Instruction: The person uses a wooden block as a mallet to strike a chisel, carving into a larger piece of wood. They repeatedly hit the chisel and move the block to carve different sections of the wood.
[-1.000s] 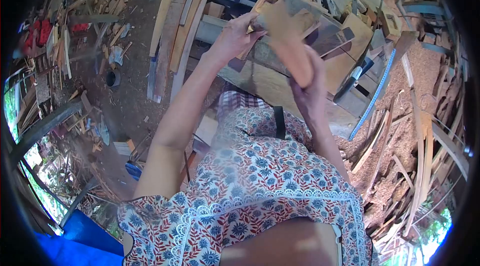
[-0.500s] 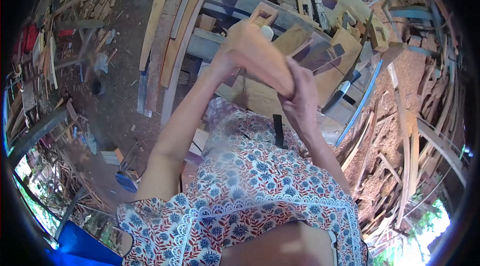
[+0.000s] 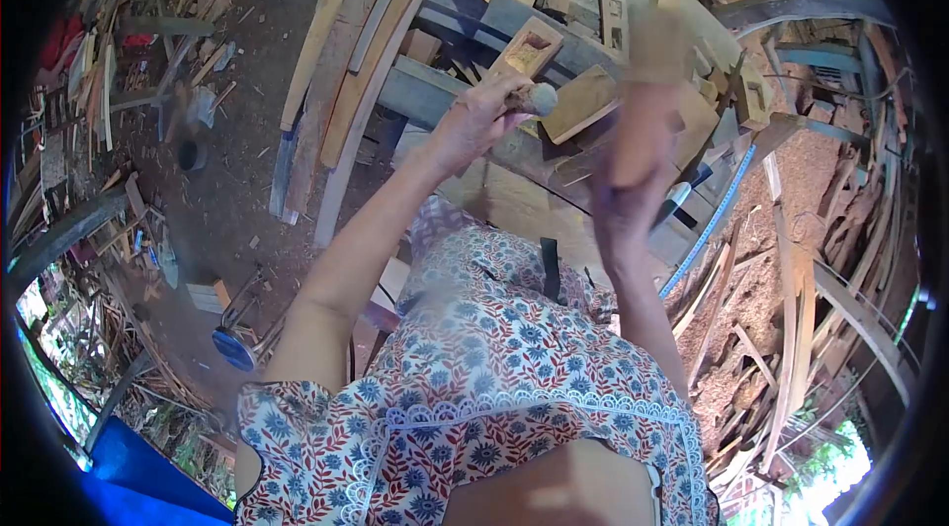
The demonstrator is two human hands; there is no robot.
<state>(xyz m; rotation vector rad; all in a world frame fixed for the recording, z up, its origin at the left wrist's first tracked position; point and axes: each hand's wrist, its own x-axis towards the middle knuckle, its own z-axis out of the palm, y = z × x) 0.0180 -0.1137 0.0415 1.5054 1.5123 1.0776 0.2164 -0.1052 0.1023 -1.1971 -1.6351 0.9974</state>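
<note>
My left hand (image 3: 482, 119) is closed around a short rounded tool handle (image 3: 539, 99) with a pale round end; the rest of the tool is hidden. Just past it lies a wooden block (image 3: 529, 53) with a hollowed recess. Smeared by motion, my right hand (image 3: 625, 205) grips the lower end of a wooden piece (image 3: 652, 116), which stands up away from me over the bench. Between the two hands, a flat wooden block (image 3: 581, 103) rests among other pieces.
Wooden blocks with cut slots (image 3: 613, 17) lie at the back of the bench. A blue-edged strip (image 3: 707, 239) runs along the right side. Long planks (image 3: 371, 61) lie to the left. Wood shavings (image 3: 766, 259) and offcuts cover the ground at right.
The wooden piece was held between both hands and slanted. My left hand has come off it, and my right hand has carried it away to the right and tilted it up.
</note>
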